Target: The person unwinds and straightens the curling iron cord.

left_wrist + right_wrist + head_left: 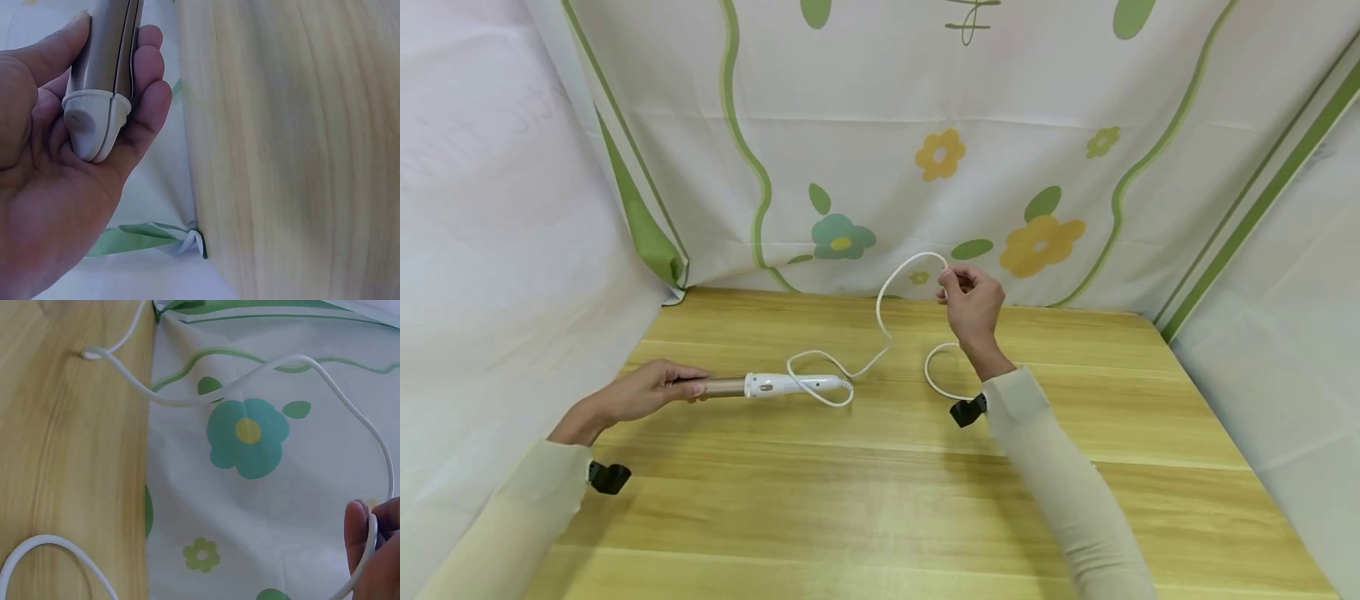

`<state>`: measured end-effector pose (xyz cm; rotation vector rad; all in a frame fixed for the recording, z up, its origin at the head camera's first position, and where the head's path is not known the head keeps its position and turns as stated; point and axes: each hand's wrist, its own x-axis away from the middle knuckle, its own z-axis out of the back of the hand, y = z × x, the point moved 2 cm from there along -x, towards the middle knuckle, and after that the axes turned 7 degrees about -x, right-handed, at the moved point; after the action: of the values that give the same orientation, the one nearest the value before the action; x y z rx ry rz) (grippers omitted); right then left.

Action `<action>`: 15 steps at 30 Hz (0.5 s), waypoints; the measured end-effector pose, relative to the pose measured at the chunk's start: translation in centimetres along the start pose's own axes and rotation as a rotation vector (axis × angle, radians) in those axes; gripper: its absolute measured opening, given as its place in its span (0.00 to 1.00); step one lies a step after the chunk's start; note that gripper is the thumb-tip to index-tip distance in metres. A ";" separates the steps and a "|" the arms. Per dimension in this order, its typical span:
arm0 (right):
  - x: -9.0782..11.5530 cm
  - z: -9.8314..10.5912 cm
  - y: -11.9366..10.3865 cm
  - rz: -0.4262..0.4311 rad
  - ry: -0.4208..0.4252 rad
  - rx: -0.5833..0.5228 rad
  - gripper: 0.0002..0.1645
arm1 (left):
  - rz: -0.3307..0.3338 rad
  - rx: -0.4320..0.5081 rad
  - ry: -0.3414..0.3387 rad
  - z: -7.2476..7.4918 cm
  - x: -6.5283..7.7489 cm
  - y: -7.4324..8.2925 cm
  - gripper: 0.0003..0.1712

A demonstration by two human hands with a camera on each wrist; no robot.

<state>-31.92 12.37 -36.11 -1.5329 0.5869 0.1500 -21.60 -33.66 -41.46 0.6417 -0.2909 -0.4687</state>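
Observation:
A curling iron with a gold barrel and a white handle (782,384) lies level at the left of the table, its handle toward the middle. My left hand (643,390) grips the barrel at its far end. Seen from the left wrist, thumb and fingers wrap the gold barrel (105,47), and its white split tip (94,125) points into the palm. The white cord (880,312) loops over the handle's end and rises to my right hand (973,304). Thumb and fingertips pinch this cord (369,544) above the table's back part. Its plug is not visible.
The wooden table (880,517) meets a white curtain (865,150) with printed flowers at its back edge. Plain white sheets hang on both sides. A further cord loop (928,371) rests on the table under my right wrist. Each wrist carries a small black camera (610,478).

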 end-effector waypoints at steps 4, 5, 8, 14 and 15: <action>-0.2 0.3 -0.8 0.006 0.004 -0.035 0.12 | -0.004 -0.002 -0.020 -0.2 0.4 -0.7 0.24; -0.2 0.5 -1.0 0.006 0.007 -0.040 0.12 | -0.003 0.001 -0.024 -0.2 0.4 -0.9 0.24; -0.6 0.9 -1.5 -0.003 0.026 -0.062 0.11 | 0.002 0.009 -0.039 -0.2 0.7 -1.3 0.24; -1.5 2.2 -1.9 -0.039 0.087 -0.153 0.08 | 0.045 0.023 -0.059 -0.4 1.2 -2.2 0.24; -1.6 2.4 -1.9 -0.046 0.094 -0.168 0.08 | 0.054 0.030 -0.059 -0.4 1.3 -2.4 0.25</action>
<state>-31.79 15.03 -33.92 -1.7226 0.6254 0.0948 -21.11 -35.75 -43.15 0.6486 -0.3709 -0.4326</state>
